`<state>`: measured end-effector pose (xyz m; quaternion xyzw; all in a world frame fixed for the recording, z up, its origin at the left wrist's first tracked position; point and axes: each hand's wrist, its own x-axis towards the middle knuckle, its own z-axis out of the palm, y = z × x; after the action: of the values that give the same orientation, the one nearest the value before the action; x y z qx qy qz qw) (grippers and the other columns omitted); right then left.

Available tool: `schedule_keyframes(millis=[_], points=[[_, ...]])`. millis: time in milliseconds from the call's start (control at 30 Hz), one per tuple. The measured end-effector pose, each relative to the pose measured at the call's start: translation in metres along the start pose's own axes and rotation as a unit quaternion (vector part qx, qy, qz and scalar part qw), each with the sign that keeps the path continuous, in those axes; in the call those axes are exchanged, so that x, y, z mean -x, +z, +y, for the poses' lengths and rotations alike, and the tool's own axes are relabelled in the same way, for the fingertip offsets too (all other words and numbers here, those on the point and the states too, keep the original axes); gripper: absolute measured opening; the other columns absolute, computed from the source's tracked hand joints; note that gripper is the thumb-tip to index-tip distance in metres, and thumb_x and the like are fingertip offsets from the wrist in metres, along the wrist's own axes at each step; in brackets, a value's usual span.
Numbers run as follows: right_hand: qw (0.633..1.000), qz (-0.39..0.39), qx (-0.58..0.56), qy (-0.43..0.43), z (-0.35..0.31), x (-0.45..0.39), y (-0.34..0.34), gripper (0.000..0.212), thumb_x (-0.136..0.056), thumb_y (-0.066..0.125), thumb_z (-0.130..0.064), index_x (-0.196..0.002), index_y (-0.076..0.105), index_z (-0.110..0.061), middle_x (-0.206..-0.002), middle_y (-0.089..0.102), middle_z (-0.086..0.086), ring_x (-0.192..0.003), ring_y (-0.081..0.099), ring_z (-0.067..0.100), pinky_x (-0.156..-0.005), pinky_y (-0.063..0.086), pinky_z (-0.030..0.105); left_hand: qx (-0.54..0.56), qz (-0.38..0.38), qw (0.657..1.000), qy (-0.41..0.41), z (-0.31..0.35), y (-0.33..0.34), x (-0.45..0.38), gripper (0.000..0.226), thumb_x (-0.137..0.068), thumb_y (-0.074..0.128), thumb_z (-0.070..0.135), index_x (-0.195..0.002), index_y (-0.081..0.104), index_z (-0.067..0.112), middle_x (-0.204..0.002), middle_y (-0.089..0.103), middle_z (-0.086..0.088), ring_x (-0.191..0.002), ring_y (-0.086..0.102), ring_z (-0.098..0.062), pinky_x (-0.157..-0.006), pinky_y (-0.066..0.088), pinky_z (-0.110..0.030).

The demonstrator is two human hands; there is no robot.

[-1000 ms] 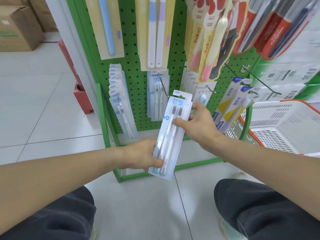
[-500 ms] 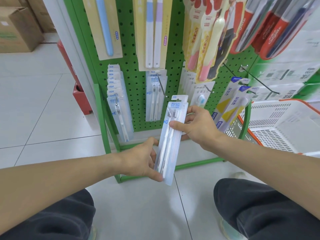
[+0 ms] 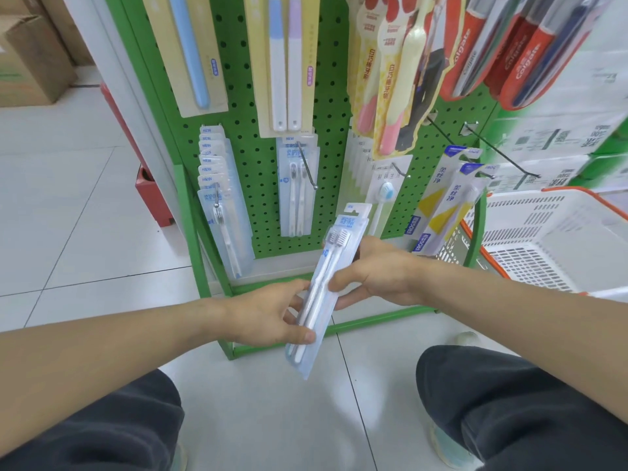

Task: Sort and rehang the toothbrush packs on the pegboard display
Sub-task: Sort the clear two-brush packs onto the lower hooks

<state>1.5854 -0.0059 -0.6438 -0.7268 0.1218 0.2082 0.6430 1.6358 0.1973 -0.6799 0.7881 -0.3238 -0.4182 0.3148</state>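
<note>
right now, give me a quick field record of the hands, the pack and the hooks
held item: two-brush toothbrush pack, tilted, off the pegboard
left hand: grips the pack's lower half
right hand: holds the pack's middle from the right
matching stock: same packs on the centre hook
bare hook: long hook at right, nothing on its visible length
nearby: white basket at right
</note>
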Motion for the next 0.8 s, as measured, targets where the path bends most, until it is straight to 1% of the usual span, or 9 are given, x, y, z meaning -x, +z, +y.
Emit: schedule_keyframes(millis=[33,100,167,233,333,433,600,667,800], points=[[1.0,-0.008,-0.016,0.005,0.001,-0.001,0.0,0.043,-0.085,0.066,0.018,-0.125,0.055,0.009,-0.129,0.062,0.027,-0.102,0.073,0.032,-0.071,0.063,0.037,0.007,-0.02,1.0,0.007,0.001,0.0,0.001,0.072,-0.094,0.071,0.018,-0.147,0.029,0.042,-0.136,0.059,0.007,-0.099,0.068,-0.003,-0.096,0.054,-0.024],[0.998,-0.022,-0.06,0.01,0.002,-0.003,0.001,0.056,-0.083,0.071,0.018,-0.131,0.052,-0.001,-0.137,0.058,0.012,-0.103,0.074,0.032,-0.07,0.063,0.038,0.034,-0.048,0.998,0.01,0.001,0.001,0.002,0.068,-0.098,0.065,0.011,-0.144,0.03,0.046,-0.137,0.059,0.005,-0.107,0.069,-0.014,-0.1,0.055,-0.035],[0.996,-0.018,-0.083,0.009,0.002,-0.003,0.002,0.065,-0.079,0.075,0.018,-0.134,0.05,-0.006,-0.136,0.058,0.01,-0.102,0.074,0.033,-0.071,0.063,0.041,0.06,-0.05,0.997,-0.004,0.002,0.003,0.003,0.06,-0.099,0.059,0.005,-0.145,0.037,0.038,-0.133,0.06,0.002,-0.106,0.068,-0.02,-0.098,0.056,-0.044],[0.997,0.012,-0.079,0.011,0.002,-0.004,0.004,0.072,-0.073,0.082,0.013,-0.134,0.048,-0.005,-0.128,0.06,0.014,-0.096,0.075,0.032,-0.074,0.064,0.043,0.09,-0.023,0.996,-0.011,0.004,0.003,0.001,0.054,-0.098,0.057,0.002,-0.142,0.044,0.03,-0.129,0.061,-0.001,-0.1,0.068,-0.018,-0.095,0.058,-0.043],[0.996,0.076,-0.047,0.013,0.003,-0.007,0.004,0.072,-0.065,0.093,-0.003,-0.123,0.051,-0.006,-0.112,0.066,0.017,-0.091,0.076,0.028,-0.072,0.064,0.042,0.182,0.037,0.983,-0.01,0.012,0.001,-0.001,0.044,-0.096,0.063,0.005,-0.136,0.054,0.021,-0.124,0.067,-0.01,-0.108,0.07,-0.023,-0.09,0.06,-0.043],[0.994,0.102,-0.032,0.006,0.005,-0.009,0.005,0.076,-0.06,0.097,-0.018,-0.12,0.052,-0.002,-0.108,0.073,0.018,-0.089,0.077,0.027,-0.068,0.064,0.04,0.198,0.074,0.977,0.011,0.016,0.0,0.0,0.035,-0.096,0.067,0.014,-0.13,0.056,0.014,-0.111,0.074,-0.015,-0.099,0.074,-0.027,-0.079,0.063,-0.043],[0.985,0.154,0.06,-0.039,0.005,-0.011,0.0,0.055,-0.066,0.094,-0.025,-0.105,0.066,0.001,-0.088,0.077,0.008,-0.067,0.075,0.017,-0.053,0.059,0.03,0.16,0.086,0.983,0.007,0.01,0.0,-0.001,0.028,-0.101,0.056,0.006,-0.124,0.057,0.021,-0.109,0.076,-0.01,-0.099,0.075,-0.023,-0.082,0.062,-0.049],[0.982,0.159,0.092,-0.053,0.003,-0.011,0.0,0.041,-0.068,0.094,-0.027,-0.095,0.071,-0.007,-0.078,0.077,0.002,-0.059,0.072,0.014,-0.051,0.057,0.027,0.157,0.079,0.984,0.005,0.01,-0.001,0.0,0.026,-0.102,0.054,0.005,-0.12,0.057,0.023,-0.11,0.076,-0.01,-0.1,0.075,-0.022,-0.083,0.062,-0.048],[0.967,0.186,0.142,-0.102,0.001,-0.012,0.0,0.042,-0.064,0.097,-0.029,-0.088,0.067,-0.012,-0.08,0.077,0.002,-0.066,0.075,0.017,-0.052,0.06,0.032,0.15,0.066,0.986,0.003,0.01,-0.004,0.0,0.03,-0.102,0.053,0.005,-0.128,0.054,0.02,-0.116,0.073,-0.012,-0.104,0.074,-0.024,-0.084,0.062,-0.05]])
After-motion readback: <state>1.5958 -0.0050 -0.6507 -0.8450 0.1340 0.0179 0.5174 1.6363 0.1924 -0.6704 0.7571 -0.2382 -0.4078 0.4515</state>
